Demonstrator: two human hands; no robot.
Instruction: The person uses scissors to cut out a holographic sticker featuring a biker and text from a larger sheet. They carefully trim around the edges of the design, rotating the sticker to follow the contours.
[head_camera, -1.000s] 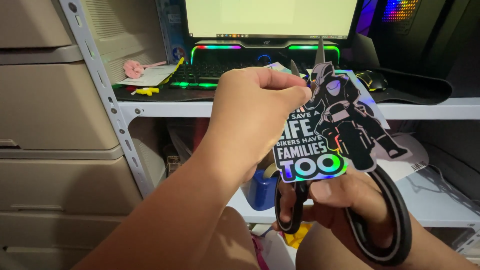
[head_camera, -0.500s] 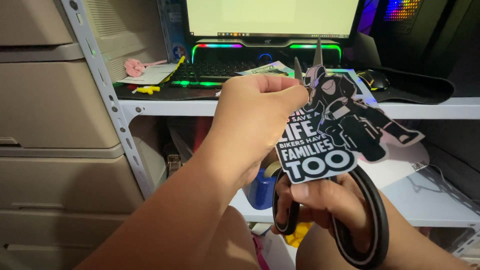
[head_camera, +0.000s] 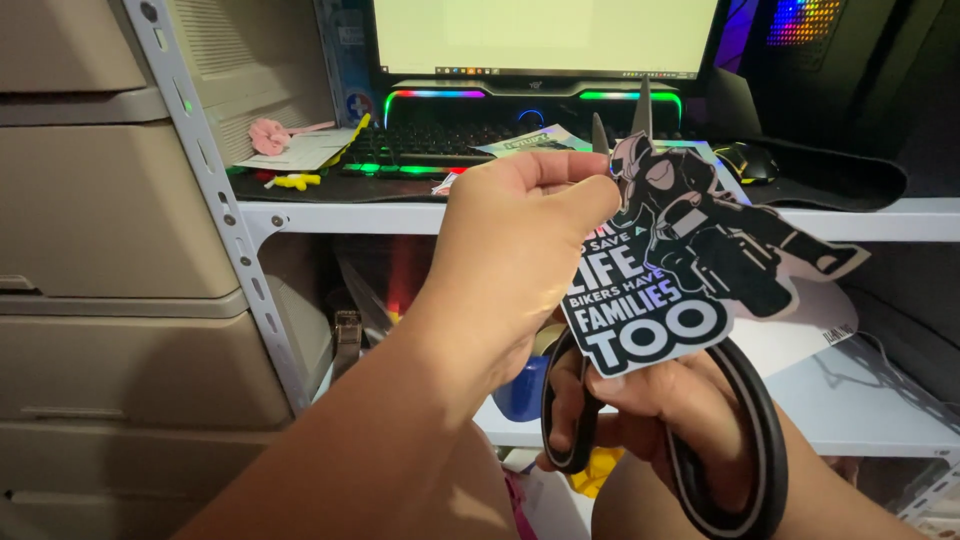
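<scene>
My left hand (head_camera: 520, 250) pinches the left edge of a black-and-white sticker (head_camera: 690, 270) cut in the shape of a motorcycle rider above white lettering. My right hand (head_camera: 665, 420) is below it, fingers through the black handles of a pair of scissors (head_camera: 740, 440). The scissor blades stand apart and point up behind the sticker's top, their tips showing above the rider's helmet. A strip of white backing paper (head_camera: 800, 335) hangs to the right behind the sticker.
A metal shelf (head_camera: 860, 215) carries a lit keyboard (head_camera: 440, 145), a monitor (head_camera: 545, 35), a mouse (head_camera: 745, 160) on a dark pad and papers. Beige drawers (head_camera: 110, 230) stand at the left. A lower shelf (head_camera: 860, 420) lies behind my hands.
The sticker has turned slightly clockwise and shifted right between my hands. The scissor blades have moved along the rider's top edge.
</scene>
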